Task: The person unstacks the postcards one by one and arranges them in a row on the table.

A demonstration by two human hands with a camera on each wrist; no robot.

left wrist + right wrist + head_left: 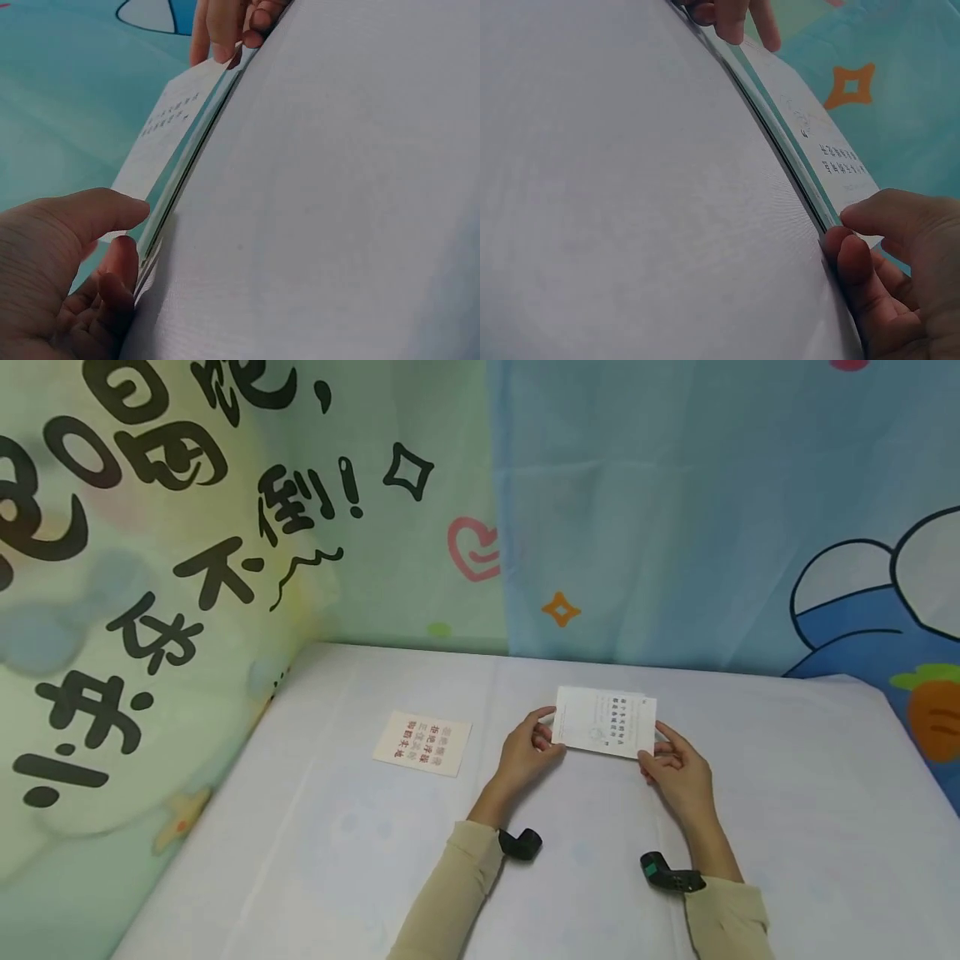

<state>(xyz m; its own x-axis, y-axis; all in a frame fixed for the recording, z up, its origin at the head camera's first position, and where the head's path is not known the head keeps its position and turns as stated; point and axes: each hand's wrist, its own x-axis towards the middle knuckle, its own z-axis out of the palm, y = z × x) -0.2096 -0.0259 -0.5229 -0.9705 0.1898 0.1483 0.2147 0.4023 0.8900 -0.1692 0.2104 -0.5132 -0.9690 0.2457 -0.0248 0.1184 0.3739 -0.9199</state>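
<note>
A white card (pixel 585 720) with dark vertical lettering lies between both hands near the back middle of the table. My left hand (pixel 522 758) pinches its left end, thumb on top and fingers curled at the edge. The right hand (pixel 684 778) pinches the opposite end in the same way. In the left wrist view the card (pixel 171 112) tilts over a pale green layer with a dark lower edge, close to the tabletop. Whether that layer is one piece or several cannot be told. Fingertips under the card are partly hidden.
Left of the hands, a cream card (pixel 422 743) with red and grey lettering lies flat on the white-covered table (pixel 337 860). A printed cloth backdrop (pixel 645 527) rises behind the table and along its left side. Each wrist wears a small black camera (pixel 521 844).
</note>
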